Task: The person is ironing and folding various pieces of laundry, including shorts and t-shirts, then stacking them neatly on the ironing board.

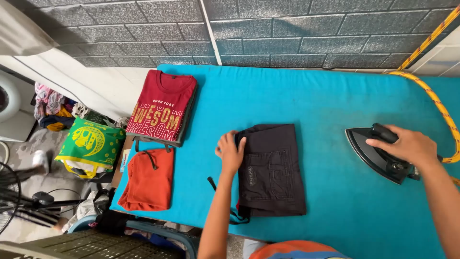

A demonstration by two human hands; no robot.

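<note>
My left hand (230,151) rests on the upper left corner of a folded black pair of shorts (271,169) lying in the middle of the blue ironing table (306,96); its fingers curl over the fabric edge. My right hand (405,144) grips the handle of a black iron (376,154) that sits flat on the table to the right of the shorts, its tip pointing left.
A folded red printed t-shirt (163,108) lies at the table's far left, with a folded orange garment (148,179) in front of it. A yellow braided cord (438,103) runs from the iron up the right. A green bag (89,142), clothes and a fan (14,201) sit on the floor left.
</note>
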